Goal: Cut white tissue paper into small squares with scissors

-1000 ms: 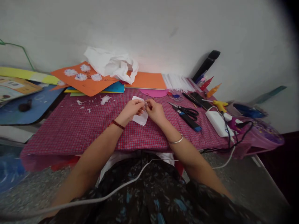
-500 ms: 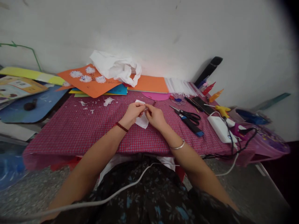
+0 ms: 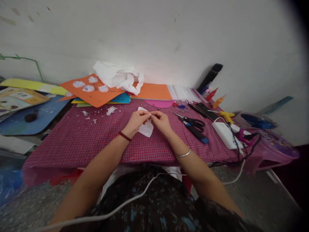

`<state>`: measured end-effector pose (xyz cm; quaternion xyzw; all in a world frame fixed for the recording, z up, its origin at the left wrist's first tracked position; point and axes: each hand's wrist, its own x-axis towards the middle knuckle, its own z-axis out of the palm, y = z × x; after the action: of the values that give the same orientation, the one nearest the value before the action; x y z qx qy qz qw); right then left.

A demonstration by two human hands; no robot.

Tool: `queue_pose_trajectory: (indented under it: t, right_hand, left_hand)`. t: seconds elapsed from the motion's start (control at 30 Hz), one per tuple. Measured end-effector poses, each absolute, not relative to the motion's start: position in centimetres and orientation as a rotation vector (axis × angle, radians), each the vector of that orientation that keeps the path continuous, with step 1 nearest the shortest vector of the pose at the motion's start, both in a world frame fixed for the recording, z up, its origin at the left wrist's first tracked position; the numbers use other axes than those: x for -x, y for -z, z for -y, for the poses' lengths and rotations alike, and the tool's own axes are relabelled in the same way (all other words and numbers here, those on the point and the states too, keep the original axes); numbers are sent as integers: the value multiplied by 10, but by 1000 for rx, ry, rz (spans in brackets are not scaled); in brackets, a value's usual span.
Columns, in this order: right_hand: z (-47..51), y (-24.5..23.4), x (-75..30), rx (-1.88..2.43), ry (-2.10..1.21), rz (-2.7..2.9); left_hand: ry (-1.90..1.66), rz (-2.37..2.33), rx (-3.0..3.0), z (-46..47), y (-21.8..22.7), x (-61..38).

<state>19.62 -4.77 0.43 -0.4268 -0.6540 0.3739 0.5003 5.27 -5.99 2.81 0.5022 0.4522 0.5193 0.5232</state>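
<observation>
My left hand and my right hand meet over the middle of the table, thumbs and fingers closed in a pinch. A tiny whitish bit shows between the fingertips, too small to name. Below and behind the fingers is a piece of white tissue, partly covered by my left hand; whether the fingers touch it I cannot tell. To the right of my right hand, black-handled scissors lie against a black and blue utility knife.
Torn tissue scraps lie to the left on the checked tablecloth. Crumpled white tissue rests on an orange sheet with puffy flowers by the wall. On the right are a yellow glue gun, a white power strip and black cables.
The view has tilted slightly, so the table appears lower. The hands stay together, with the right fingers shifted a little. A dark thin tip beside the right hand no longer shows.
</observation>
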Motion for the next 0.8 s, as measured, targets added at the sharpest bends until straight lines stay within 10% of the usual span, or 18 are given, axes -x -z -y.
queue_pose_trajectory:
  t: [0.8]
  right_hand:
    - [43, -11, -201, 1116, -1189, 1046]
  left_hand:
    - [-1251, -1021, -1001, 62, -32, -52]
